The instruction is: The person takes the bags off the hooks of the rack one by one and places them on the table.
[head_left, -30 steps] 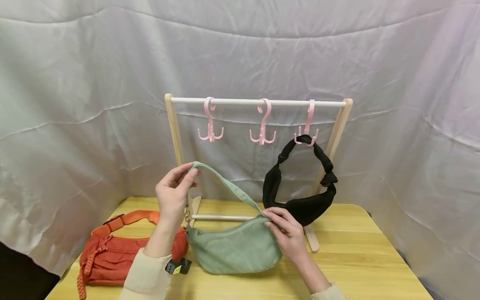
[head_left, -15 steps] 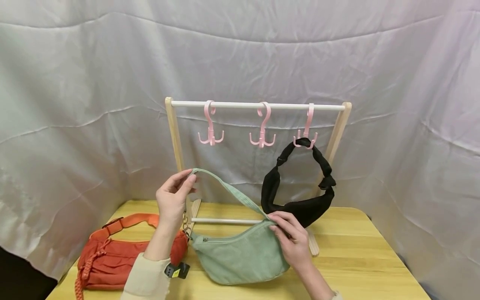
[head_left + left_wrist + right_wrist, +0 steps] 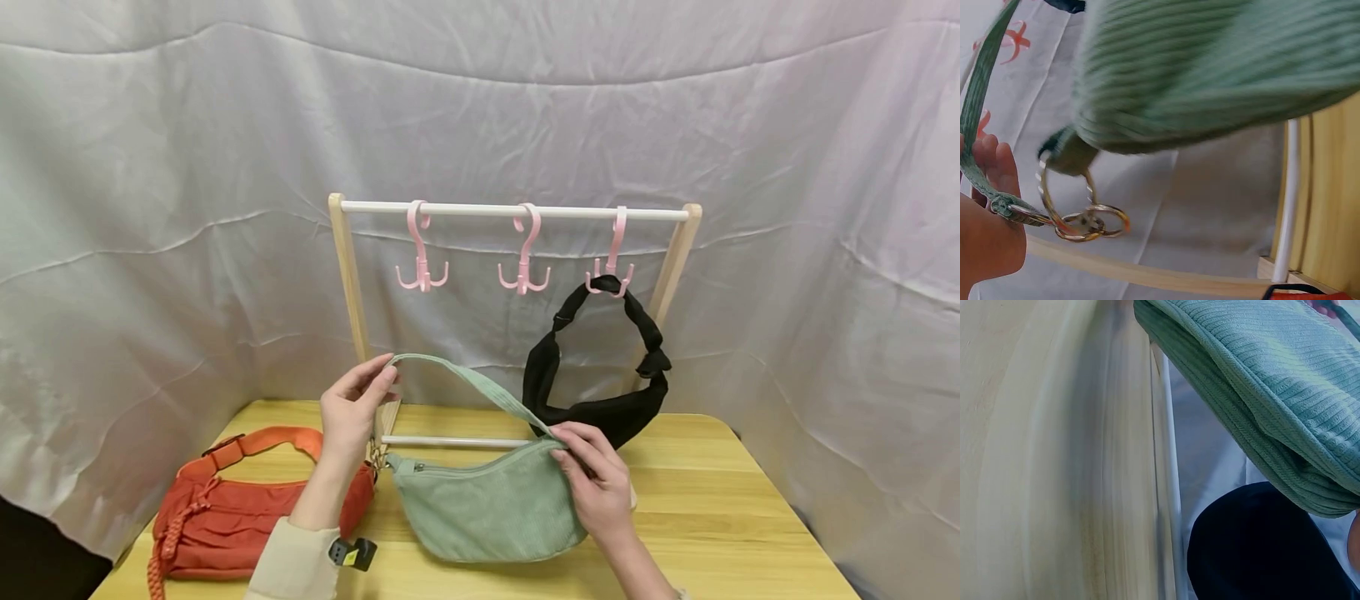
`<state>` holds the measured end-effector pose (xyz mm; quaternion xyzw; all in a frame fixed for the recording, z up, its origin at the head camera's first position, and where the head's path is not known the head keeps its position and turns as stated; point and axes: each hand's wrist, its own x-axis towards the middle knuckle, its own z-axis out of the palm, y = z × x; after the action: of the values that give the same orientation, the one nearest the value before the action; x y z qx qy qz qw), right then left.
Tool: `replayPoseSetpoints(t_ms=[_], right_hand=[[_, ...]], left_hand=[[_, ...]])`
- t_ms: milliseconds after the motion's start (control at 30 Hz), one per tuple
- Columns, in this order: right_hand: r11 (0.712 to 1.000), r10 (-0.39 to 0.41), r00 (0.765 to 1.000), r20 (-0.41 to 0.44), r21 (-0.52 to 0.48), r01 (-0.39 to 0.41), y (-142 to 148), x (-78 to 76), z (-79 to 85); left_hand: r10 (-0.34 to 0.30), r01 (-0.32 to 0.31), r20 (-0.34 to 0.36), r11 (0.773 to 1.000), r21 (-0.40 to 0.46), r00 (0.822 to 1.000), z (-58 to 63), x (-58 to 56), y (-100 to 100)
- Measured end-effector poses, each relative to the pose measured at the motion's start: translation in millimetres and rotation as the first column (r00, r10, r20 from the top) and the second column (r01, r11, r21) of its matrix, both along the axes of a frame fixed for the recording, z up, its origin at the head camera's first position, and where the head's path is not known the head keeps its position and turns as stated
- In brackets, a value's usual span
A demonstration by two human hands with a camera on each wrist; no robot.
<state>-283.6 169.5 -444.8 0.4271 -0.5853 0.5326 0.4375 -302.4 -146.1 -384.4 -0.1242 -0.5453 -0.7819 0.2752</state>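
A green corduroy shoulder bag [image 3: 487, 508] hangs between both hands, a zipper along its top edge. My left hand [image 3: 352, 408] pinches the strap [image 3: 480, 383] near its left end, thumb against fingers. Gold rings [image 3: 1079, 225] link that end to the bag in the left wrist view. With thumb and fingers, my right hand [image 3: 600, 479] grips the bag's top right corner, where the strap joins. In the right wrist view the ribbed bag body [image 3: 1272, 394] fills the upper right, and only a sliver of the hand shows at the edge.
Behind the bag stands a rack with a white rail [image 3: 480, 209] bearing pink hooks [image 3: 423, 258]. A black bag [image 3: 615, 412] hangs from the right hook. A red-orange bag [image 3: 232, 525] lies on the wooden table [image 3: 735, 517] at left, partly behind the left forearm.
Both hands have shifted lower and to the right with the green bag. The strap's arch has sunk and flattened. The black and red-orange bags stay in place.
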Motion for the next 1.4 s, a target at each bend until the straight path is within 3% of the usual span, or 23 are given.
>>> replayPoseSetpoints(t_ms=[300, 533, 867, 1400], right_hand=[[0.999, -0.012, 1.0, 0.024, -0.033, 0.012, 3.2, 4.2, 1.4], [0.999, -0.002, 0.999, 0.037, -0.053, 0.004, 6.7, 5.4, -0.3], [0.995, 0.008, 0.997, 0.078, -0.098, -0.001, 10.0, 6.6, -2.7], [0.992, -0.016, 0.993, 0.116, -0.126, 0.03, 13.1, 7.9, -2.1]], left_hand=[[-0.039, 0.039, 0.0, 0.997, -0.062, 0.999, -15.6, 2.1, -5.7], [-0.067, 0.06, -0.047, 0.987, -0.147, 0.997, -28.3, 3.5, -10.0], [-0.11, 0.1, -0.046, 0.979, -0.178, 0.993, -39.5, 8.5, -10.8], [-0.167, 0.153, -0.021, 0.942, -0.299, 0.986, -52.8, 12.3, -7.3]])
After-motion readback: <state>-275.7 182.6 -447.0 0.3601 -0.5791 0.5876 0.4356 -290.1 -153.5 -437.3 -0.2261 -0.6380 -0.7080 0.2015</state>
